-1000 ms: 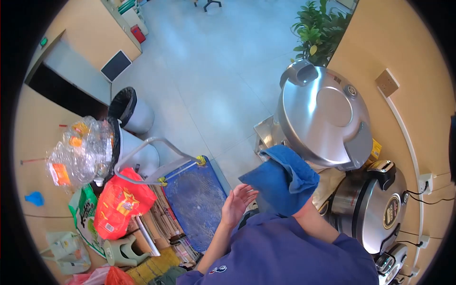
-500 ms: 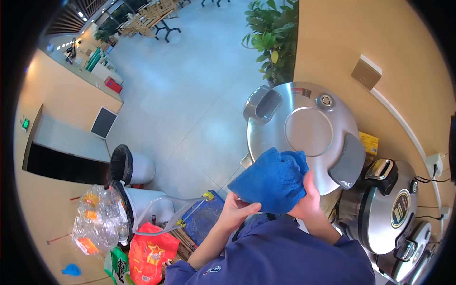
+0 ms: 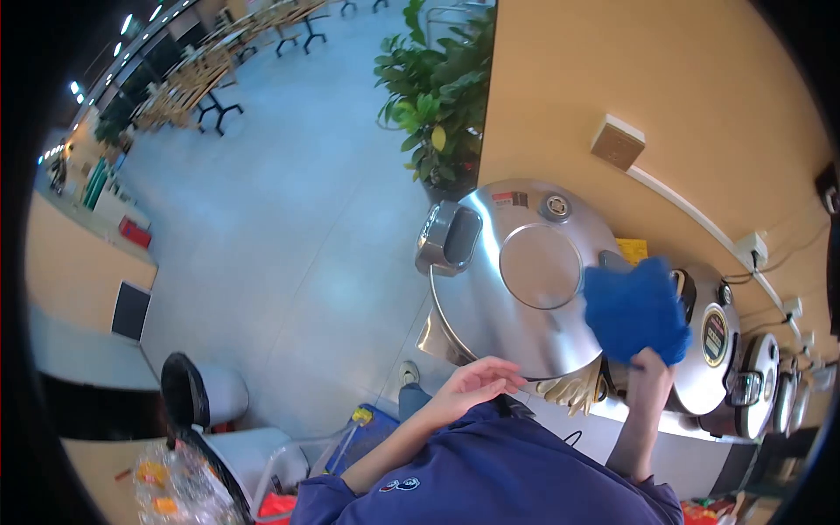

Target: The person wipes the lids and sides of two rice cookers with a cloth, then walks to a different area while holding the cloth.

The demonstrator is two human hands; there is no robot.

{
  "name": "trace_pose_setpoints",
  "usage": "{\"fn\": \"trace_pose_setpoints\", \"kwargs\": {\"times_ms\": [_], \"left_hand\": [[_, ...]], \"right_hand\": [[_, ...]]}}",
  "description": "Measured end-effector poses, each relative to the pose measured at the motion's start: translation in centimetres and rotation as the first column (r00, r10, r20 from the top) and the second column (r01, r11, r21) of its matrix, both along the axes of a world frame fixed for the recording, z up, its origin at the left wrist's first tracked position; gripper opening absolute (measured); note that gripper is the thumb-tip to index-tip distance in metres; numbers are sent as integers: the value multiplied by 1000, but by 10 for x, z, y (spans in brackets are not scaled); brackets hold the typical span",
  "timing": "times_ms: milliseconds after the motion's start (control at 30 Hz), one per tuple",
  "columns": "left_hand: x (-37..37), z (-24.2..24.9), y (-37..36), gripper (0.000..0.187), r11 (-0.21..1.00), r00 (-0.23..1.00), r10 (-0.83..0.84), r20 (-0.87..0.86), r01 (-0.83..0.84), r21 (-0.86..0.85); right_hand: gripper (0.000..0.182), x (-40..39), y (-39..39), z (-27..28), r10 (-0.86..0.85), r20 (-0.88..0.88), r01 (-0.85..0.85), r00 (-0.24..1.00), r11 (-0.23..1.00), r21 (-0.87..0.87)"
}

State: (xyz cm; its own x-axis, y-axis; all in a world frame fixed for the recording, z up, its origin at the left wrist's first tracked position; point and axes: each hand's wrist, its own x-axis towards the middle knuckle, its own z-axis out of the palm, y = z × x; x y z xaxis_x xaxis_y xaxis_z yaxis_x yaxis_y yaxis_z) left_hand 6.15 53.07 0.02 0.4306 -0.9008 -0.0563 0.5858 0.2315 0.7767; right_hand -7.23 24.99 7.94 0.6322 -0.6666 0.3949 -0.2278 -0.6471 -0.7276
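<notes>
A folded blue cloth, slightly blurred, is gripped by its lower edge in my right hand. The cloth is raised over the right side of a large silver cooker and hides part of that lid's grey right handle. My left hand holds nothing; its loosely bent fingers are apart, near the front edge of the same lid. On top of the lid are a round vent knob and a circular panel, with a grey handle at the left side.
More silver cookers stand in a row to the right along the wall, below sockets and cables. Tan gloves lie by the front cooker. A potted plant is behind it. Bins, plastic bottles and a blue-based trolley are lower left.
The cloth was in both hands in front of the lid. My left hand has let go, and my right hand has carried it rightward. The view has turned toward the right.
</notes>
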Motion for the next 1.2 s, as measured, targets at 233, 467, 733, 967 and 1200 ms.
{"fn": "trace_pose_setpoints", "kwargs": {"times_ms": [233, 467, 733, 967, 1200], "left_hand": [[45, -2, 76, 38, 964, 954, -267, 133, 265, 34], [79, -31, 164, 41, 957, 966, -202, 160, 161, 240], [119, -68, 184, 27, 963, 963, -36, 267, -37, 265], [211, 4, 47, 16, 891, 656, 319, 685, -454, 20], [260, 28, -83, 29, 740, -175, 147, 973, -634, -226]], "right_hand": [[42, 84, 59, 6, -118, -331, -17, 936, 925, -379], [59, 103, 140, -48, -65, -431, -92, 900, 938, -334], [36, 104, 141, -21, -228, -477, 215, 849, 973, -82], [99, 184, 170, -71, -426, -452, 245, 784, 881, -404], [100, 169, 159, -88, -361, -354, 162, 863, 861, -482]]}}
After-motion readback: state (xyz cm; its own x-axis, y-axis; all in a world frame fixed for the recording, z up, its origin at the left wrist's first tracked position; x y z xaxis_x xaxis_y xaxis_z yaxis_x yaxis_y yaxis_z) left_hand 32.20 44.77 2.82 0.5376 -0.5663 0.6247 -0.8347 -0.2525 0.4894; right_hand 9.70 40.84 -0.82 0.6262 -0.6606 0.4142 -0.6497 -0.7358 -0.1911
